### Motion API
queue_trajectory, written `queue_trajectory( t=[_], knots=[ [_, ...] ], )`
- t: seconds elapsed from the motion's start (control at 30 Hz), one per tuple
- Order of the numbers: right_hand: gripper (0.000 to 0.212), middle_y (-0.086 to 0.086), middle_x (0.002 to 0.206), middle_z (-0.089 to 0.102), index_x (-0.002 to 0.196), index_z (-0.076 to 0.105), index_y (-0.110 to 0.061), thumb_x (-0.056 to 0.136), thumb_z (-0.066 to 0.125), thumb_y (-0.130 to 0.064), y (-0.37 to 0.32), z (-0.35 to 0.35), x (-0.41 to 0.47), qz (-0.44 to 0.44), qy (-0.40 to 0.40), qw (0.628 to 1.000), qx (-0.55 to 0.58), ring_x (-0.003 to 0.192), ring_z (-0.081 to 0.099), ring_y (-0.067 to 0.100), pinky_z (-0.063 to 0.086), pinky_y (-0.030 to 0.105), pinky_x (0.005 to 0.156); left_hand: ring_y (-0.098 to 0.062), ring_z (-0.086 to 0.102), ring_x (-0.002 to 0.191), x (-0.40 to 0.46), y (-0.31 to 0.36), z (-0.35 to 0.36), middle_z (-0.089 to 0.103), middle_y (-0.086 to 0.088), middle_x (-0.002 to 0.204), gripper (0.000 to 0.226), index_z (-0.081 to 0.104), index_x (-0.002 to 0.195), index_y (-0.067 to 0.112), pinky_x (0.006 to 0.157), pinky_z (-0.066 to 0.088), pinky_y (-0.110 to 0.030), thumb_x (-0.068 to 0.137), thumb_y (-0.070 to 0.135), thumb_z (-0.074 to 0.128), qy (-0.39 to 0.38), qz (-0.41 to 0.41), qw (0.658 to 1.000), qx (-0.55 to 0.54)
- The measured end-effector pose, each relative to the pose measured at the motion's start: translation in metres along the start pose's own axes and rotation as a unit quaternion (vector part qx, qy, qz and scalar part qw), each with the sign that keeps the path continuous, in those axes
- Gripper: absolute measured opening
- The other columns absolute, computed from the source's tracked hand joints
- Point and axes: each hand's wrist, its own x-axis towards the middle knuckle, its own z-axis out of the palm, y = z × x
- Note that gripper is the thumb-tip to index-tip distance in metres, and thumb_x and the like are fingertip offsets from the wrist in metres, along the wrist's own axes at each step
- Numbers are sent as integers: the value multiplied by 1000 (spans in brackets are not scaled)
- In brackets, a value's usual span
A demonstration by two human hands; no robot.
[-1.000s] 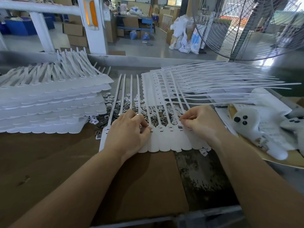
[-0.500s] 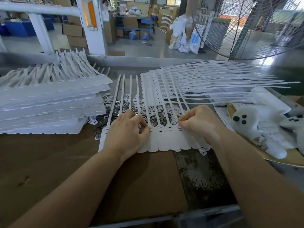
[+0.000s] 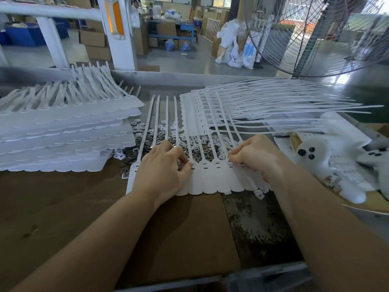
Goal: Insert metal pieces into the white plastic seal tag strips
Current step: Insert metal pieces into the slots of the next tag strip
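Head view. Both hands are working on one joined row of white seal tags (image 3: 212,182), which is lying flat on the brown cardboard (image 3: 84,207), its tails running away over a loose heap of metal pieces (image 3: 197,144).

Left hand (image 3: 162,167): palm down on the row's left part, fingers curled, thumb and forefinger tips meeting at a slot; a metal piece there is likely, but I cannot tell.

Right hand (image 3: 254,157): knuckles up, fingertips pinching together at a slot near the row's right end; contents hidden.

Judgement: insertion is going on slot by slot. Doing it well means seating each piece square in its slot and pressing straight down while the other hand is pinning the row flat.

Stack of tag rows (image 3: 63,140) is sitting at left.
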Motion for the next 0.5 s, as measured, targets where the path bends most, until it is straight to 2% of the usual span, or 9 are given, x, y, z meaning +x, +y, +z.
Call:
queue_trajectory(
  t=[0.1,0.23,0.33,0.4,0.5],
  knots=[
    [5,-2,80,63,85,72,-6,82,68,-6,6,4,0,-24,15,999,17,66,53,4,48,23,71,-13,44,107,0,0,-1,41,10,96,23,62,100,26,88,32,-27,89,44,52,-2,0,1000,2],
    [9,-10,71,59,72,70,-12,78,72,-5,12,5,-1,-36,28,998,32,67,54,3,39,16,52,-13,44,107,0,0,0,40,10,95,23,62,100,26,89,32,-27,89,43,53,-1,0,1000,1],
    [16,-8,70,61,65,68,-15,76,73,-5,11,5,-1,-36,26,999,28,65,55,4,39,17,50,-13,45,107,0,0,0,40,10,94,22,62,100,26,89,33,-28,89,44,53,0,1,1000,3],
    [16,-4,70,64,62,69,-14,74,74,-4,8,5,0,-26,30,999,24,65,58,8,47,20,56,-13,45,107,0,0,0,40,10,94,23,61,99,26,88,32,-28,89,44,53,0,0,1000,5],
    [6,6,82,69,76,72,-7,71,75,-4,6,5,2,-2,35,999,20,76,65,21,54,33,73,-14,44,107,1,0,0,40,10,94,23,61,99,26,87,31,-27,88,44,53,-3,-3,1000,5]
  ],
)
